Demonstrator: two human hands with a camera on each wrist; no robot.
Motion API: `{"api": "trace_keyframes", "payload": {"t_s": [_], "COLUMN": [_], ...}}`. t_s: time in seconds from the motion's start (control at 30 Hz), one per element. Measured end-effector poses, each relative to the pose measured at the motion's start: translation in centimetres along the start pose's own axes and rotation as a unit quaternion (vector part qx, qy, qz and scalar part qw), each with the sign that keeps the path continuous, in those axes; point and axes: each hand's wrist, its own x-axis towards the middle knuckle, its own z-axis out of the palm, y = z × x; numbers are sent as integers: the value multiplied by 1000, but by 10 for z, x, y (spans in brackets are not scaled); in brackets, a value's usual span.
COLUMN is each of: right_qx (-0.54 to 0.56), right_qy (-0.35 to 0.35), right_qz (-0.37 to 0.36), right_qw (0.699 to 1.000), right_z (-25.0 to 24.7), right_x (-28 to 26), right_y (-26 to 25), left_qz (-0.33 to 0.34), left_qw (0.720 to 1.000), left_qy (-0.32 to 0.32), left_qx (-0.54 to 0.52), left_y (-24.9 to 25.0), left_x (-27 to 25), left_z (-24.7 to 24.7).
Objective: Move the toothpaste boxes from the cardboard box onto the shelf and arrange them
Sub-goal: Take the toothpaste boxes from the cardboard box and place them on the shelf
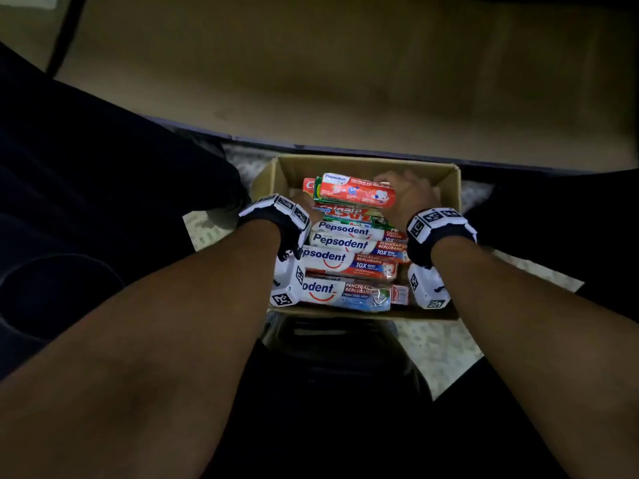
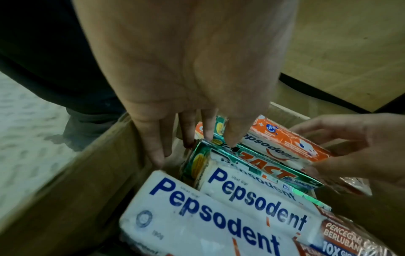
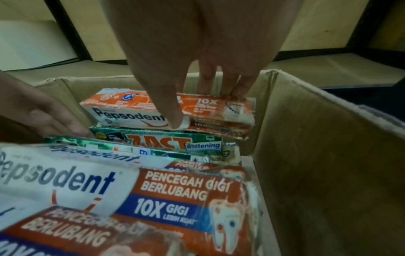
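The open cardboard box (image 1: 449,188) sits on the floor between my knees, packed with several toothpaste boxes. My right hand (image 3: 203,107) pinches an orange Pepsodent pack (image 3: 136,107) at the far end of the box, thumb on its front face and fingers behind it. The pack lies on top of a green Zact box (image 3: 157,143). My left hand (image 2: 192,143) reaches down at the box's left wall with straight fingers, its tips touching the left end of the Zact box (image 2: 263,168). White Pepsodent boxes (image 1: 345,243) fill the near part.
A tan wooden shelf board (image 1: 345,81) with a dark front edge runs across just beyond the box. My dark-trousered legs (image 1: 103,202) flank the box on both sides. A pale patterned floor (image 1: 435,347) shows around it.
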Motion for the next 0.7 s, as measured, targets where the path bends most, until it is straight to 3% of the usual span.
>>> {"api": "trace_keyframes", "payload": {"t_s": [0.1, 0.3, 0.5, 0.7], "right_qx": [-6, 47, 100, 146], "right_qy": [9, 42, 19, 34], "right_qz": [7, 61, 105, 142], "right_qw": [1000, 996, 989, 978], "right_z": [-1, 7, -5, 1], "right_x": [-3, -32, -56, -72], "right_y": [0, 5, 23, 46], "left_qz": [-7, 1, 123, 195], "left_qw": [1000, 996, 977, 958], "left_qy": [2, 71, 142, 101], "left_qx": [7, 48, 99, 186], "left_y": [0, 9, 26, 50], "left_x": [2, 11, 15, 18], "left_z": [-1, 4, 6, 16]}}
